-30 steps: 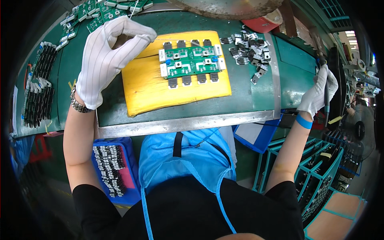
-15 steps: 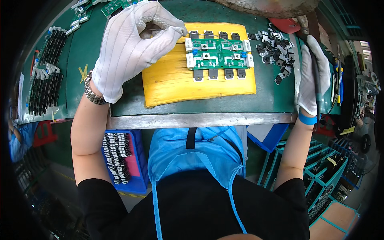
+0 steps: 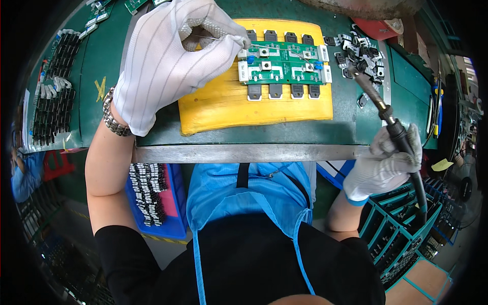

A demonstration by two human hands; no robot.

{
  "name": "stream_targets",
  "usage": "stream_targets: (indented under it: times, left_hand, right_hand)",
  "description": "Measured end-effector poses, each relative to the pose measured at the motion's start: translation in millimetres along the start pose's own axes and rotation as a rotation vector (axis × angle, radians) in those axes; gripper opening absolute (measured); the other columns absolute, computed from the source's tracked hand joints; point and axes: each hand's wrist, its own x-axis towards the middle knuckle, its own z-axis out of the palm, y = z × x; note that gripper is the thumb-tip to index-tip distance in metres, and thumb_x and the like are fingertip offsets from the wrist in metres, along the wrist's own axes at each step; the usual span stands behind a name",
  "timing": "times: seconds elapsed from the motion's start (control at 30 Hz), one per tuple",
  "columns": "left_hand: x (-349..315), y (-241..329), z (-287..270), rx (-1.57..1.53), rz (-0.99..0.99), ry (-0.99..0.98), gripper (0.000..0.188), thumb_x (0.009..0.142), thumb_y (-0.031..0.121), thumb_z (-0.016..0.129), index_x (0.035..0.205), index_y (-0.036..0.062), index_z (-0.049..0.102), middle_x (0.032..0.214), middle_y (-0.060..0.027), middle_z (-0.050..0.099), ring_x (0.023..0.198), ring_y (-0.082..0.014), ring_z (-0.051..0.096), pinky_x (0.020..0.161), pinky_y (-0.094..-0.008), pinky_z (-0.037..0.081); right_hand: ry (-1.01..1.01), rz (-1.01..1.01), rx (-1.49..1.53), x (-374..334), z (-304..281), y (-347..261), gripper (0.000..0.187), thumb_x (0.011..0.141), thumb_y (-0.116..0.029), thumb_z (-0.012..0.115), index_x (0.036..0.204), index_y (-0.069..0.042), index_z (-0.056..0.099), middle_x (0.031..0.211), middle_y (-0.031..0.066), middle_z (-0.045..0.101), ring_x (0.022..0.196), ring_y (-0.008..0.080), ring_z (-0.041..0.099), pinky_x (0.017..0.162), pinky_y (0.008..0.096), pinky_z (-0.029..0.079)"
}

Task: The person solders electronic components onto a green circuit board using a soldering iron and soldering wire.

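The left hand (image 3: 170,61), in a white fabric glove with fine stripes, is curled closed with thumb and forefinger pinched on a thin silvery wire (image 3: 239,42). The wire runs from the pinch out to the right and ends over the upper left part of the green printed circuit board (image 3: 282,63). A metal link bracelet (image 3: 113,122) sits on that wrist.

The board lies flat on a yellow rectangular pad (image 3: 239,109), near the pad's upper right corner, with black square components lined along its top and bottom edges and white connectors at both ends. The pad rests on the green work table (image 3: 96,71), whose near edge is a bare metal strip (image 3: 244,152).

The right hand (image 3: 384,165), in a white knitted glove with a blue cuff, is wrapped shut around the black handle of a soldering iron (image 3: 394,129). The iron's metal shaft points up and to the left, its tip over the table just right of the pad, apart from the board. The hand itself hangs off the table's near right corner.

A pile of loose black transistors (image 3: 361,51) lies to the right of the board. Rows of black parts (image 3: 53,96) fill the table's left end.
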Motion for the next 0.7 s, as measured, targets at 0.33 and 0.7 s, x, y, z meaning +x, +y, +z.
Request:
stream_targets:
  times: [0.33, 0.7]
  left_hand:
    - [-1.8, 2.0, 8.1, -0.036, -0.032, 0.014, 0.005, 0.089, 0.003, 0.071, 0.093, 0.0015, 0.075, 0.086, -0.0038, 0.07, 0.074, -0.0083, 0.062, 0.067, -0.0213, 0.047]
    - [-6.0, 13.3, 26.3, -0.254, -0.19, 0.13, 0.015, 0.076, 0.008, 0.081, 0.082, 0.0057, 0.067, 0.077, -0.0031, 0.064, 0.069, -0.0099, 0.062, 0.062, -0.0247, 0.049]
  right_hand:
    - [-0.039, -0.126, -0.047, -6.3, 0.0, 19.9, 0.052, 0.099, -0.047, 0.065, 0.115, 0.002, 0.056, 0.102, 0.0145, 0.062, 0.075, 0.0195, 0.064, 0.068, 0.0274, 0.057]
    - [-0.246, -0.285, -0.226, -3.6, -17.0, -10.0, 0.033, 0.104, -0.025, 0.051, 0.114, 0.006, 0.055, 0.102, 0.0181, 0.062, 0.078, 0.018, 0.06, 0.067, 0.0264, 0.051]
